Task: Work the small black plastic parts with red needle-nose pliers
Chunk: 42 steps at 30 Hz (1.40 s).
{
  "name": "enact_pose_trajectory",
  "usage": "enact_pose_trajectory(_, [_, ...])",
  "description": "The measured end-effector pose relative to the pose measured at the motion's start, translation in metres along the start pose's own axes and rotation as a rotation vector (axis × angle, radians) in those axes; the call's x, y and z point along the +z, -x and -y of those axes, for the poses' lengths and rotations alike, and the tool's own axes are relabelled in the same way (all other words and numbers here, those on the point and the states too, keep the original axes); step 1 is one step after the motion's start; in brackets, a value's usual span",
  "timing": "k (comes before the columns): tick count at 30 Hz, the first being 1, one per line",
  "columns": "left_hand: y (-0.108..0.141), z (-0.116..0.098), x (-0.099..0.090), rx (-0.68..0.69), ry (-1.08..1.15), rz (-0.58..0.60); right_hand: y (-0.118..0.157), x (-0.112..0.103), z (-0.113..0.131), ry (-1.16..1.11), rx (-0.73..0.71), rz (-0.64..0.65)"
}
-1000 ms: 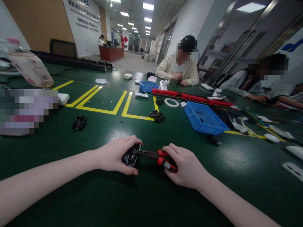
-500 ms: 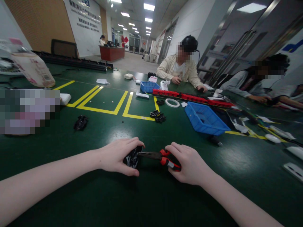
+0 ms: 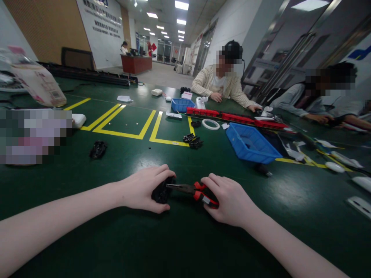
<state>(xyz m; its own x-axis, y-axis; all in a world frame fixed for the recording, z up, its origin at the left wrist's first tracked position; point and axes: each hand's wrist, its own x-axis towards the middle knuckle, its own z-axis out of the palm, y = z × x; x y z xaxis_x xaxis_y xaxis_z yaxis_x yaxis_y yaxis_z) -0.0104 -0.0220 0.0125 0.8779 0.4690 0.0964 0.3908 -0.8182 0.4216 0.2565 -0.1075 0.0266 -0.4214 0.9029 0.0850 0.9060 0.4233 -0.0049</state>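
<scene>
Just above the green table, my left hand grips a small black plastic part between its fingers and thumb; the palm hides some of it. My right hand is wrapped round the red and black handles of long-nose pliers. The pliers point left, and their tips reach the right side of the black part. Whether the jaws hold anything small there, I cannot tell.
A similar black part lies to the left, and several more lie by the yellow tape. Right of centre stands a blue bin, behind it a long red strip. A bottle is at the left. A co-worker sits opposite.
The black part has tilted in my left hand and looks darker. The pliers have shifted slightly left with my right hand. Across the table, the co-worker's hand has moved right.
</scene>
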Motion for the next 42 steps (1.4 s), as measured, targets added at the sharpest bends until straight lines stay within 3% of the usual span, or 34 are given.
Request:
enact_pose_trajectory(7, [0.001, -0.004, -0.005, 0.057, -0.049, 0.021, 0.001, -0.003, -0.005, -0.013, 0.016, 0.037])
enact_pose_trajectory(15, [0.002, 0.003, -0.002, 0.019, 0.053, -0.065, 0.003, -0.006, -0.006, -0.027, 0.029, 0.067])
enact_pose_trajectory(24, [0.0, 0.0, -0.003, 0.067, -0.029, -0.065, 0.002, -0.007, -0.004, -0.033, 0.041, 0.072])
enact_pose_trajectory(34, [0.0, 0.004, 0.0, 0.045, -0.038, -0.062, 0.002, -0.004, -0.012, -0.082, 0.034, -0.049])
enact_pose_trajectory(42, [-0.001, 0.003, -0.002, 0.051, -0.061, -0.031, 0.004, -0.009, -0.022, -0.073, 0.023, -0.073])
